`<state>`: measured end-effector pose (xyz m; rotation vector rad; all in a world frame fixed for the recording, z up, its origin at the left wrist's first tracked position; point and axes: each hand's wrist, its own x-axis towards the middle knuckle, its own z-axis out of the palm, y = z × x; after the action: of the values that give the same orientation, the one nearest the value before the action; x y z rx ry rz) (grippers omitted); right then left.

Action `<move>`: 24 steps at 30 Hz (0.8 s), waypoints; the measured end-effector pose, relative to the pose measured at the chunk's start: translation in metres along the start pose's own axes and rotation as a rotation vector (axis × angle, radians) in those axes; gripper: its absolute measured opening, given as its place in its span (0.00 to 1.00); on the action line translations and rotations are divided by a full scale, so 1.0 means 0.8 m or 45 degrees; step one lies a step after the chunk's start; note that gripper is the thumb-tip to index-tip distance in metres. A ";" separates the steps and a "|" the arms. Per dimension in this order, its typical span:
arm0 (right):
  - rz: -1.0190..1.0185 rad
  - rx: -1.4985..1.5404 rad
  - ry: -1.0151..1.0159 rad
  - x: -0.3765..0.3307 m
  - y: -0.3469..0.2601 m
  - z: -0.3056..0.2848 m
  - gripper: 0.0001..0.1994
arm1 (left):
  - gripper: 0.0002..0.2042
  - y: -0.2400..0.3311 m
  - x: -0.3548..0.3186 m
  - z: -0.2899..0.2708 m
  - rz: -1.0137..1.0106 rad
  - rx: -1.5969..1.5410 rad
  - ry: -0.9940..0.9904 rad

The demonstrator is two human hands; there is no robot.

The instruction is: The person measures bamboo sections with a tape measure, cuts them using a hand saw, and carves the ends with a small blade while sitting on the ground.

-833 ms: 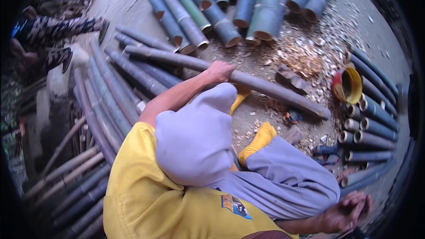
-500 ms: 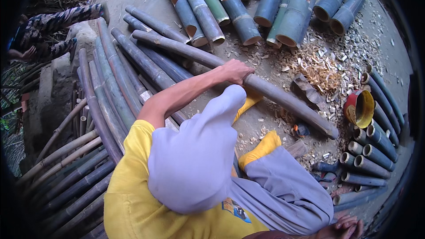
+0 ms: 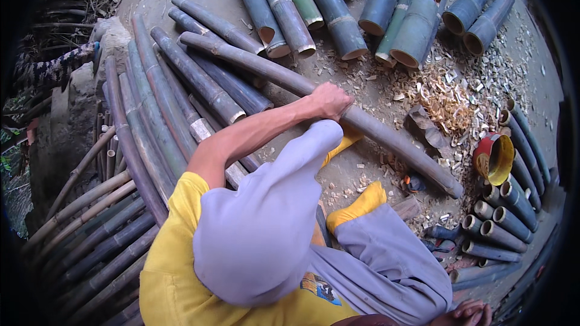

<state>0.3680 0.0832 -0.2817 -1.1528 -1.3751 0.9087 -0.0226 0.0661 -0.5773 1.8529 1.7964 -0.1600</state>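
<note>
My left hand point(image 3: 331, 101) is closed around a long brown bamboo pole point(image 3: 399, 143), gripping it near its middle. The pole slants from the stacked bamboo at upper left down to the littered ground at right. My left arm reaches past my raised knee in grey trousers point(image 3: 254, 223). At the lower right rim, my right hand point(image 3: 470, 314) shows only partly, in dim light. Its fingers are curled, and the edge of the picture cuts off whatever they may hold. Beneath the pole's right part lies a small dark thing with an orange spot point(image 3: 414, 182).
Thick cut bamboo tubes point(image 3: 338, 24), several with notches, lie at the far side. Wood shavings point(image 3: 447, 108) spread beside them. A red and yellow open tin point(image 3: 494, 160) stands near short bamboo pieces point(image 3: 504, 235) at right. Long bamboo poles point(image 3: 145, 127) fill the left.
My view has shifted slightly, while my left hand keeps its hold on the pole. At far left, another person in patterned trousers has moved mostly out of sight.
</note>
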 end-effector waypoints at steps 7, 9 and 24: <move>-0.051 -0.145 0.005 -0.017 -0.017 0.006 0.09 | 0.13 0.003 0.001 0.010 -0.007 -0.047 0.075; -0.083 -0.161 0.078 -0.028 -0.022 0.005 0.09 | 0.13 0.004 0.001 0.007 0.007 -0.033 0.078; -0.091 -0.011 0.134 -0.077 -0.036 -0.045 0.10 | 0.19 0.052 -0.035 -0.057 0.053 -0.007 0.050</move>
<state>0.3968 0.0139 -0.2644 -1.1350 -1.3268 0.7812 0.0014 0.0640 -0.5136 1.9006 1.7814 -0.1036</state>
